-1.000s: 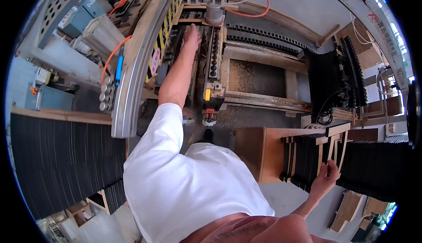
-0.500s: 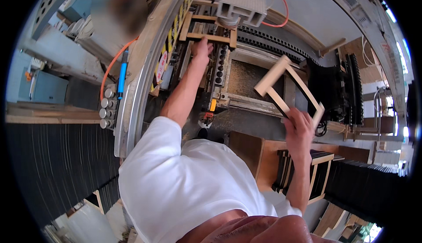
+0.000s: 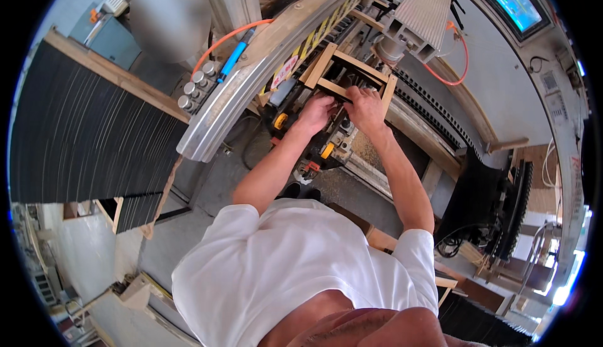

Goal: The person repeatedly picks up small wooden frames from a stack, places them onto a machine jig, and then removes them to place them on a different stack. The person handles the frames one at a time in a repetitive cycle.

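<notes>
Grey workshop floor shows at the lower left, below a tall stack of thin dark pieces that fills the left side of the frame. Upper right, a lit screen tilts above a pale panel. Across the top centre runs a machine with a pale metal rail, a yellow-and-black striped strip and a ribbed metal beam; an orange hose curves beside the beam. To the left of the rail's striped strip lies a blue tube.

Just above the middle of the frame, a light wooden frame with some dark edges lies on the machine, tilted in view. Both hands meet at its near side: the left hand has its fingers curled by the near bar, and the right hand has its fingers bent down over that bar, near the corner. The hands are close together. Whether either grip is closed on the wood, I cannot tell; the fingertips are hidden.
</notes>
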A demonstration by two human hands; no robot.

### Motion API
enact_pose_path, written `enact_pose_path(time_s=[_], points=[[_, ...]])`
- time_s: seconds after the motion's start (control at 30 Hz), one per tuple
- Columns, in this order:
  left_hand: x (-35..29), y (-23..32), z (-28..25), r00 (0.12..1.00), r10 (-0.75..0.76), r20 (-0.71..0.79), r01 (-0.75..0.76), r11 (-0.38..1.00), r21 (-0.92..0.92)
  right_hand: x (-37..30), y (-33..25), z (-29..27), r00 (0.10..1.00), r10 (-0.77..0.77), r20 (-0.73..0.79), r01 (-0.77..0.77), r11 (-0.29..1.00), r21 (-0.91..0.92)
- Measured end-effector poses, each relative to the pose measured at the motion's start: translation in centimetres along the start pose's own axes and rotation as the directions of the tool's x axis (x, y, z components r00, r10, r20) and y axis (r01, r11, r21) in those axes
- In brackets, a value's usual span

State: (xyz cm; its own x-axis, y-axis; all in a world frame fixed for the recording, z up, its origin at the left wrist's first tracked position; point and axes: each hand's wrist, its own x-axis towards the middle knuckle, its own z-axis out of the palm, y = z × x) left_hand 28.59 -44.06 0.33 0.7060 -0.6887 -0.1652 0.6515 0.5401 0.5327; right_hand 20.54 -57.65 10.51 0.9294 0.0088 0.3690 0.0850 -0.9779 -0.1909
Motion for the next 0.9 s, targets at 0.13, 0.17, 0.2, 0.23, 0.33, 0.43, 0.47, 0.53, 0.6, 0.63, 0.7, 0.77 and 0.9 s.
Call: enact_pose_path(time_s=[0.13,0.17,0.2,0.23,0.33,0.43,0.47,0.53,0.6,0.63,0.7,0.77,0.9], points=[[-0.4,-1.2,-0.1,0.989,0.058,-0.139,-0.058,0.998,0.008,0.4,1.0,1.0,0.999,-0.04,0.002,0.04,0.999,0.017],[-1.0,-1.5,0.2,0.98,0.075,-0.185,-0.068,0.997,0.041,0.5,1.6,1.4,0.999,-0.042,-0.013,0.042,0.999,0.004],[-2.0,-1.7,0.4,0.967,0.101,-0.233,-0.085,0.993,0.077,0.9,1.7,1.6,0.998,-0.052,-0.03,0.051,0.999,-0.004],[-3.6,-1.7,0.2,0.959,0.11,-0.261,-0.089,0.992,0.091,1.5,1.8,1.7,0.998,-0.063,-0.029,0.062,0.998,-0.019],[-9.0,-1.4,1.0,0.961,0.134,-0.241,-0.091,0.979,0.183,3.8,4.2,4.0,0.999,-0.018,-0.046,0.015,0.998,-0.062],[-15.4,-1.2,0.1,0.961,0.149,-0.233,-0.095,0.969,0.228,6.3,4.7,5.5,0.999,0.033,0.012,-0.031,0.991,-0.13],[-17.7,-0.8,1.0,0.955,0.166,-0.247,-0.091,0.953,0.289,6.8,5.0,6.0,0.999,0.053,0.01,-0.051,0.989,-0.142],[-21.5,-0.7,0.2,0.949,0.165,-0.268,-0.061,0.932,0.357,7.9,4.8,6.2,0.999,0.039,0.03,-0.034,0.987,-0.157],[-24.7,-0.6,-0.4,0.942,0.152,-0.299,-0.035,0.931,0.363,8.4,4.1,6.0,0.995,0.062,0.078,-0.047,0.983,-0.18],[-25.9,-0.4,-0.7,0.939,0.144,-0.314,-0.02,0.93,0.366,8.8,3.8,5.8,0.989,0.09,0.115,-0.067,0.979,-0.195],[-27.6,0.1,-0.9,0.951,0.192,-0.244,-0.1,0.933,0.345,9.0,3.4,5.5,0.985,0.097,0.14,-0.059,0.965,-0.254],[-28.8,1.1,-1.5,0.951,0.218,-0.218,-0.131,0.926,0.354,9.6,3.7,5.5,0.991,0.054,0.12,-0.011,0.941,-0.337],[-30.7,3.4,-3.5,0.952,0.215,-0.216,-0.128,0.926,0.356,11.6,4.5,6.1,0.989,0.051,0.138,0.021,0.879,-0.477]])
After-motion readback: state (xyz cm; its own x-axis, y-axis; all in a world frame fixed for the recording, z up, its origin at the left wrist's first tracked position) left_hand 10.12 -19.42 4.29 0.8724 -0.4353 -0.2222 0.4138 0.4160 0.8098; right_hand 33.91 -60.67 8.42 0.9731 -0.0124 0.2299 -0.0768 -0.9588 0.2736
